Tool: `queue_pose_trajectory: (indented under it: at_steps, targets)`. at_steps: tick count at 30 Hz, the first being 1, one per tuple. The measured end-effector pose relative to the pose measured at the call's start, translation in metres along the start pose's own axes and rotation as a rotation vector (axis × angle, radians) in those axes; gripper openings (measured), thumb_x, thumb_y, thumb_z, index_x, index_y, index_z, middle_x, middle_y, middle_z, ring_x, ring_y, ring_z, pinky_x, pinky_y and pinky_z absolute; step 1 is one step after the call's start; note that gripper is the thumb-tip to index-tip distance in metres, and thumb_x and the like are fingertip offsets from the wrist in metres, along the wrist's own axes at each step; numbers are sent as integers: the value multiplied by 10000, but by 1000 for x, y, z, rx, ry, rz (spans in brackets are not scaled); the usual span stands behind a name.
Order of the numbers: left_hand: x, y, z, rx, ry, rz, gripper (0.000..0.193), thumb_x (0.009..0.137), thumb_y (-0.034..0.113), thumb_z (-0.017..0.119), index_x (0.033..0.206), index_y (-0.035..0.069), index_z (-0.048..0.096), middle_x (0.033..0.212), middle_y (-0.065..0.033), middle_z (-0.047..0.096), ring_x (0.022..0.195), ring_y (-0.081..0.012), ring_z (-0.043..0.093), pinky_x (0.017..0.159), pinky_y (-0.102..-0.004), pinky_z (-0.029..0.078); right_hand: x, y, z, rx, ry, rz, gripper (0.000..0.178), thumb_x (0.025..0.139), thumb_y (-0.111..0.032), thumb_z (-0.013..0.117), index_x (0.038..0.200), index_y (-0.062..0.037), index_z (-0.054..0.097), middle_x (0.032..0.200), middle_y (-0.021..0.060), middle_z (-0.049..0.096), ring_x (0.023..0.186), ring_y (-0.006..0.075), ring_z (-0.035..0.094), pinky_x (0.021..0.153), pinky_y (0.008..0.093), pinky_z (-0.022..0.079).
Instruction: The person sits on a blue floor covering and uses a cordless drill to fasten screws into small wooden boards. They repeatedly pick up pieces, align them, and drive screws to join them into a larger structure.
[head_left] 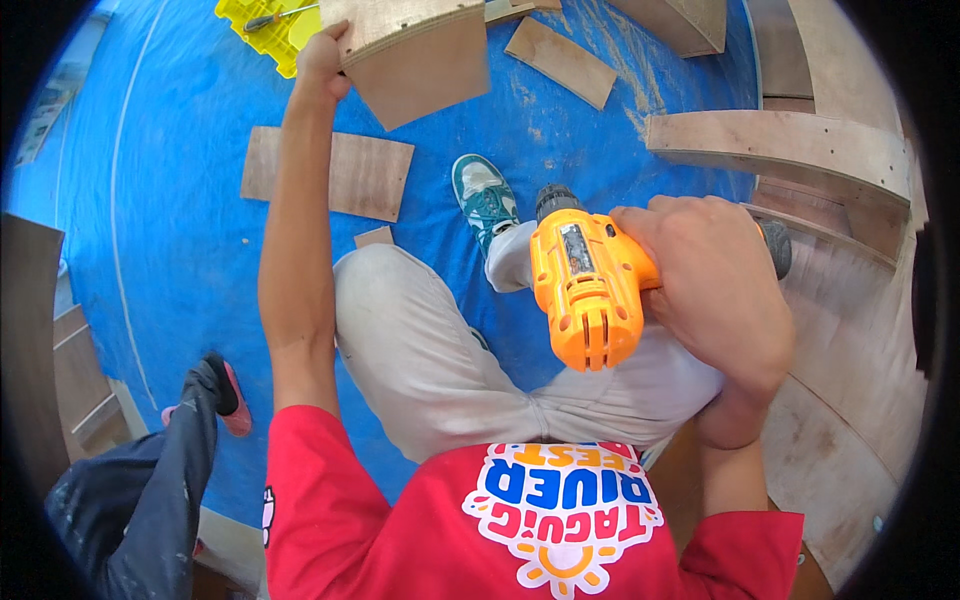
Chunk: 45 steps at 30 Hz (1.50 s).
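Note:
My right hand (710,285) is wrapped round the grip of an orange cordless drill (590,290), held above my right thigh with its black chuck turned away from me. No bit can be made out in the chuck. My left arm reaches far forward, and my left hand (322,62) grips the left edge of a plywood box (420,70) at the top of the view. Screws or small holes dot the box's upper face. Some of the left fingers are hidden behind the wood.
Blue tarp (190,250) covers the floor. Loose plywood pieces lie at a flat board (330,170) and a smaller board (560,62). A yellow case (275,35) holds a screwdriver. Curved plywood frames (790,145) stand at right. Another person's leg (150,500) is at lower left.

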<state>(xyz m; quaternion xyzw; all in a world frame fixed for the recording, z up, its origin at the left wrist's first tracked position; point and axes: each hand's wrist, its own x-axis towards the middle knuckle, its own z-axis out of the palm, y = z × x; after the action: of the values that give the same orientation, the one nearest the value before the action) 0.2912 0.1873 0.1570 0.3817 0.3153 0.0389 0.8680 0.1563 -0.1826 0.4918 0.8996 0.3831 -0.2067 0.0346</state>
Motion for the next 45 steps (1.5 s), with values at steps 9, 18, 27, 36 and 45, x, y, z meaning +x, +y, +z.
queue_pose_trajectory:
  at_steps: [9, 18, 27, 36, 45]
  targets:
    - [31, 29, -46, -159, -278, -128, 384, 1073, 188, 486, 1380, -42, 513, 1292, -219, 661, 1136, -335, 683, 973, -487, 578, 4, -3, 1, -35, -22, -13, 193, 759, -116, 743, 940, -61, 703, 853, 132, 694, 855, 321, 688, 761, 429, 519]
    - [33, 39, -52, -280, -441, -153, 378, 1085, 191, 470, 1380, -42, 511, 1282, -218, 661, 1122, -324, 687, 970, -471, 583, 6, -5, -3, -38, -57, 12, 186, 768, -119, 748, 943, -66, 709, 851, 130, 694, 856, 313, 687, 761, 428, 517]
    - [-22, 30, -7, -66, -266, -48, 427, 1057, 258, 589, 1383, -8, 516, 1260, -153, 673, 1104, -258, 694, 950, -419, 594, 6, -6, -1, -21, -35, 4, 224, 741, -121, 777, 946, -65, 708, 868, 133, 691, 855, 324, 668, 768, 441, 494]
    - [-43, -22, -3, 249, -61, 61, 515, 1055, 386, 605, 1349, -28, 526, 1263, -136, 672, 1099, -248, 685, 935, -419, 566, 8, -4, -1, -14, -76, 25, 257, 760, -107, 756, 1010, -67, 710, 893, 142, 688, 861, 337, 661, 777, 444, 485]
    - [-15, -111, -12, 337, -15, 287, 482, 1049, 368, 629, 1306, -22, 509, 1206, -139, 680, 1056, -207, 673, 902, -380, 569, 10, -6, -7, 0, -171, 85, 337, 770, -127, 738, 1102, -74, 711, 903, 130, 676, 899, 336, 652, 800, 451, 471]
